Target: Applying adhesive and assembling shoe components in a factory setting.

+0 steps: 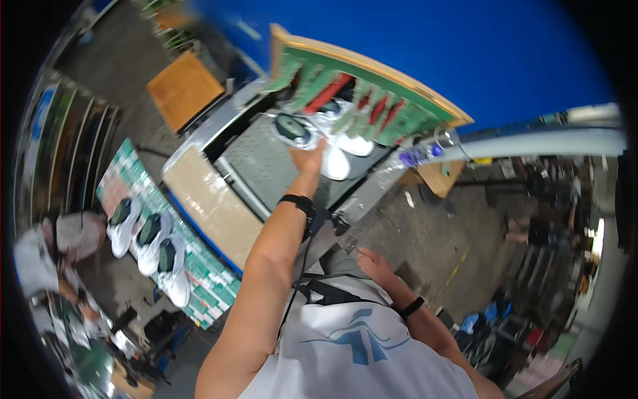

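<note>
Clearly, left hand [308, 158] touches rounded shoe [335, 163]; strips [327, 94] ragged.

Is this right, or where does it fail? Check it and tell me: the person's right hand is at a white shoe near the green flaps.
Not quite: the head view shows the left hand, not the right, at a white shoe near the green flaps.

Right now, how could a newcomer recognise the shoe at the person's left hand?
Find the wooden-edged board hung with green strips. On the grey surface before it, take the nearer white shoe; unlike its neighbour, it touches the left hand.
</note>
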`<state>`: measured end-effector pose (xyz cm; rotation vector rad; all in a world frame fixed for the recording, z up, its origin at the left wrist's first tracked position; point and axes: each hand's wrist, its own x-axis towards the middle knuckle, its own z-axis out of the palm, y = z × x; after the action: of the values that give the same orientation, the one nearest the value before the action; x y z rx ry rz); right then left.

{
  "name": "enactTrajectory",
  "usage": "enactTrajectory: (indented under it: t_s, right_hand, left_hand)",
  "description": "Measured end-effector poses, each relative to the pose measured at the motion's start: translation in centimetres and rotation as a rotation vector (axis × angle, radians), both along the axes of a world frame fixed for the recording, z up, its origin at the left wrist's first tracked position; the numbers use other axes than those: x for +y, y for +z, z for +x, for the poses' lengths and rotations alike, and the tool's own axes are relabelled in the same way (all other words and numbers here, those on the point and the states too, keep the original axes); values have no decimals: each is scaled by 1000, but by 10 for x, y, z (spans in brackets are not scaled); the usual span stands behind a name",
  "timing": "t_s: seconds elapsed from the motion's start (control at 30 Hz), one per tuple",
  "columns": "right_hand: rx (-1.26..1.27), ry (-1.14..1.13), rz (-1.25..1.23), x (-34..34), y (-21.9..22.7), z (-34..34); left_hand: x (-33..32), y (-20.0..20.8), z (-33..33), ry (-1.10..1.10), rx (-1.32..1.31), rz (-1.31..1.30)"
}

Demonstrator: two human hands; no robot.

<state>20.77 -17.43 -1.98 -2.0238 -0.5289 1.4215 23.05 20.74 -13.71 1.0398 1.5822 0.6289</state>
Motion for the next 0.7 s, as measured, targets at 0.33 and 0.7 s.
enactTrajectory:
  t_s: [0.33, 0.7]
  right_hand:
    - [-54, -130, -119, 0, 36, 5]
    - [139, 21, 148, 88, 6, -50]
  left_hand:
    - [15, 14, -49, -8, -626, -203]
    - [-45, 128, -323, -94, -292, 52]
